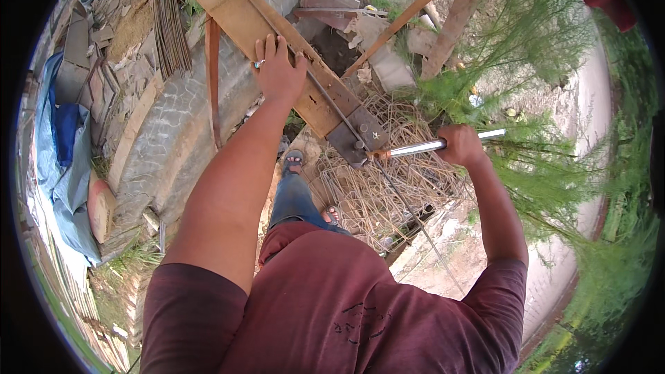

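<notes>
A long wooden plank (242,17) slants from the far left down to a dark metal plate (357,137) with bolt-like pegs at its near end. A thin steel rod (331,105) runs along the plank, passes between the pegs and sticks out toward the lower right. My left hand (280,73) lies on the plank over the rod, fingers stretched out; whether the palm presses the rod is hidden. My right hand (460,145) is wrapped round a shiny metal bar (415,148), whose rusty head (378,155) meets the rod beside the plate.
Below the plate lies a heap of bent steel stirrups (409,187). Wooden braces (405,17) prop the plank. Straight rods (170,21) are bundled at the far left, near a blue tarp (66,187). Feathery green branches (526,97) hang at the right.
</notes>
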### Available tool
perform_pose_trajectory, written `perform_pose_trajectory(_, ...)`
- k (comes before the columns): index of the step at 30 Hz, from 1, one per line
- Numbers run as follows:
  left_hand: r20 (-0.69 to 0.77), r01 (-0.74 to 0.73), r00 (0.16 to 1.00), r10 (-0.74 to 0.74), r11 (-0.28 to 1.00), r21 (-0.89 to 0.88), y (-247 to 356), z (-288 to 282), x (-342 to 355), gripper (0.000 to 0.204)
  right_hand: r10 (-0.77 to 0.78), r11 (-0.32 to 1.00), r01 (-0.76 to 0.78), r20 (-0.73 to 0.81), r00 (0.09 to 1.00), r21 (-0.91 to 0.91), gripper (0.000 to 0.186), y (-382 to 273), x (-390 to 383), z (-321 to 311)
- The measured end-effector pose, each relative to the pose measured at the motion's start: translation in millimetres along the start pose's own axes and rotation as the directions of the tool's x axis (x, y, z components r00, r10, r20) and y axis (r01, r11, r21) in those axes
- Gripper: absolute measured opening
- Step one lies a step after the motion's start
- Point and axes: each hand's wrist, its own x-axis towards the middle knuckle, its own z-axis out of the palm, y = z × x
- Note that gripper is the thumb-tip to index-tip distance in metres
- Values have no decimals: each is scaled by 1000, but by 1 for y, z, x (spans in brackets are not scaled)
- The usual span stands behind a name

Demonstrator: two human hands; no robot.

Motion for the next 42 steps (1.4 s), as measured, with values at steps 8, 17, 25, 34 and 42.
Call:
perform_pose_trajectory(8, -6, -4, 1000, 4, 1000, 7, -1, 2, 1, 59, -66, 996, 77, 184, 981, -49, 19, 2, 33, -24)
perform_pose_trajectory(17, -40, -20, 999, 20, 1000, 1, -3, 4, 0, 57, 61, 993, -29, 287, 956, -115, 9, -13, 28, -17)
perform_pose_trajectory(25, -36, -4, 999, 3, 1000, -21, -2, 4, -3, 60, 220, 972, -192, 231, 948, -139, 15, -26, 9, -6)
perform_pose_trajectory(34, -37, 66, 996, -86, 924, -377, -8, -3, 1, 84, 248, 955, -219, 133, 960, -201, 19, -21, 10, 4)
perform_pose_trajectory(42, 584, 364, 778, 232, 591, -720, 47, -51, -282, 45, 187, 950, -166, 57, 981, -264, 20, -23, 14, 7)
